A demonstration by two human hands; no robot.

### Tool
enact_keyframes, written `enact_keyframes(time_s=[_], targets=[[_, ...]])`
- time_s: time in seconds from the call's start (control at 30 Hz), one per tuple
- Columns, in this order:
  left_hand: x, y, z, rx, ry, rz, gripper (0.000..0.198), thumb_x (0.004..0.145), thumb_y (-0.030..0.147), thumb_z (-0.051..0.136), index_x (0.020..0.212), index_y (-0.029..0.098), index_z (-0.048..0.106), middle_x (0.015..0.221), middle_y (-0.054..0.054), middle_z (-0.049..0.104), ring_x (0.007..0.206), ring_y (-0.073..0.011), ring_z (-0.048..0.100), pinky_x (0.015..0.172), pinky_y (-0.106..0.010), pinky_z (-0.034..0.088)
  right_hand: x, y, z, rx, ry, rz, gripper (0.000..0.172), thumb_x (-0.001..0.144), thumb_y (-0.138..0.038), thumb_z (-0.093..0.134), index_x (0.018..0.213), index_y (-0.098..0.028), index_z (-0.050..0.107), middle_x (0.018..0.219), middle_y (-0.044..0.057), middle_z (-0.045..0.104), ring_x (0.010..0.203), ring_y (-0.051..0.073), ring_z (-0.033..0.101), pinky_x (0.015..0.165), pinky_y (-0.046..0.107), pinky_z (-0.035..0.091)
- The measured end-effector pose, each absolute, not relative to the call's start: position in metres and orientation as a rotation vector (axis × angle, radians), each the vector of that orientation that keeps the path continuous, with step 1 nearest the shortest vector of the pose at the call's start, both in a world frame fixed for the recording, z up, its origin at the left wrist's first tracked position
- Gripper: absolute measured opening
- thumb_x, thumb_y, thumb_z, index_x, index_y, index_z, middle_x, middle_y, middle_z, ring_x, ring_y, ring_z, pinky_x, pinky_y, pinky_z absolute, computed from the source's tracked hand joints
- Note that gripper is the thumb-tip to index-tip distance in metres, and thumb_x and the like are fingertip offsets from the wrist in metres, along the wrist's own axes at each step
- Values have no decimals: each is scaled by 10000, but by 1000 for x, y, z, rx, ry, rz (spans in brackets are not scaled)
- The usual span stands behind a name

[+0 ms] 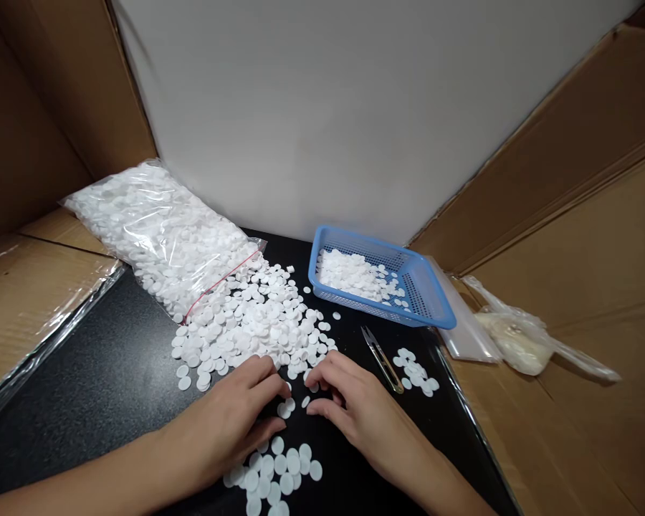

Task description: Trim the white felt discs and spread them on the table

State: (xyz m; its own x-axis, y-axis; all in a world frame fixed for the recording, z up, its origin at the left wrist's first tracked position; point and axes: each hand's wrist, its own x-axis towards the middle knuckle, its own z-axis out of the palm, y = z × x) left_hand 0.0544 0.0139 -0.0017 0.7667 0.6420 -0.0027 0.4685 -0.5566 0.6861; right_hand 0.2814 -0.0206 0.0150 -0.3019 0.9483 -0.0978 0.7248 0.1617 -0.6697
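Note:
Small round white discs (263, 315) lie in a heap on the black table in front of my hands. At the heap's near edge is my left hand (239, 412), its fingers bent and its thumb apart, with a couple of loose discs (286, 408) by the fingertips. My right hand (355, 401) faces it, thumb and forefinger apart. One tilted disc (306, 402) is just off the right thumb tip; whether they touch I cannot tell. Below both hands is a spread group of discs (274, 469), partly covered by my left hand.
Left of the heap, a clear zip bag (161, 222) full of discs spills from its red-lined mouth. A blue basket (435, 294) holds more discs. Thread snips (381, 358) lie beside a small disc group (416, 373). Flat plastic bags (465, 322) and a knotted bag (521, 340) rest on cardboard.

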Motion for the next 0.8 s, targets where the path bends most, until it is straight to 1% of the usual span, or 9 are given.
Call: enact_keyframes(time_s=[0.1, 0.17, 0.27, 0.33, 0.4, 0.53, 0.6, 0.7, 0.8], targets=[[59, 14, -12, 2341, 852, 383, 208, 862, 67, 643, 978, 215, 555, 999, -20, 540, 904, -205, 577, 747, -302, 442, 273, -24, 9, -1496, -2168, 811, 173, 849, -74, 727, 930, -208, 655, 906, 5, 588, 784, 157, 610, 677, 244, 480], [60, 15, -17, 2360, 851, 434, 158, 887, 65, 617, 935, 204, 559, 964, -15, 540, 866, -191, 576, 726, -294, 438, 268, -25, 3, -1430, -2230, 688, 160, 847, -80, 728, 931, -201, 665, 888, 11, 590, 781, 162, 602, 668, 246, 478], [59, 18, -21, 2370, 842, 494, 143, 906, 54, 582, 891, 196, 575, 913, -5, 542, 818, -171, 577, 697, -272, 435, 263, -25, -5, -1331, -2297, 435, 88, 889, -102, 675, 858, -183, 661, 839, 21, 594, 733, 163, 566, 644, 261, 457], [59, 20, -19, 2385, 839, 493, 151, 916, 51, 560, 861, 189, 586, 879, -4, 547, 795, -164, 581, 679, -261, 431, 262, -24, -7, -1271, -2308, 342, 107, 906, -109, 647, 824, -177, 657, 814, 26, 600, 722, 166, 551, 654, 276, 448], [60, 21, -14, 2401, 826, 462, 170, 935, 58, 527, 839, 181, 594, 856, -8, 551, 776, -159, 585, 667, -255, 428, 260, -24, -5, -1277, -2256, 420, 109, 899, -109, 651, 818, -181, 660, 799, 19, 606, 724, 163, 555, 660, 271, 444], [58, 19, -1, 2370, 836, 429, 169, 944, 93, 506, 835, 180, 601, 839, -13, 555, 772, -162, 580, 663, -254, 418, 261, -26, 6, -1451, -2000, 897, 124, 908, -155, 659, 793, -201, 672, 779, -12, 608, 683, 129, 565, 603, 225, 414], [55, 18, 3, 2311, 877, 426, 161, 943, 124, 512, 823, 191, 595, 825, -7, 559, 778, -166, 571, 674, -258, 413, 262, -28, 12, -1525, -1915, 1073, 158, 922, -177, 644, 767, -203, 667, 761, -22, 611, 665, 120, 559, 586, 218, 390], [49, 19, 5, 2251, 947, 401, 176, 939, 141, 503, 794, 199, 584, 826, -7, 573, 782, -173, 560, 683, -267, 409, 263, -29, 17, -1597, -1926, 1160, 200, 919, -182, 641, 719, -199, 633, 746, -27, 610, 669, 119, 551, 584, 220, 363], [46, 22, 3, 2254, 1013, 381, 165, 920, 131, 521, 790, 201, 596, 855, -13, 581, 808, -184, 561, 701, -278, 412, 263, -28, 18, -1672, -1972, 1098, 196, 886, -170, 680, 712, -195, 593, 739, -29, 581, 655, 122, 527, 577, 226, 348]])
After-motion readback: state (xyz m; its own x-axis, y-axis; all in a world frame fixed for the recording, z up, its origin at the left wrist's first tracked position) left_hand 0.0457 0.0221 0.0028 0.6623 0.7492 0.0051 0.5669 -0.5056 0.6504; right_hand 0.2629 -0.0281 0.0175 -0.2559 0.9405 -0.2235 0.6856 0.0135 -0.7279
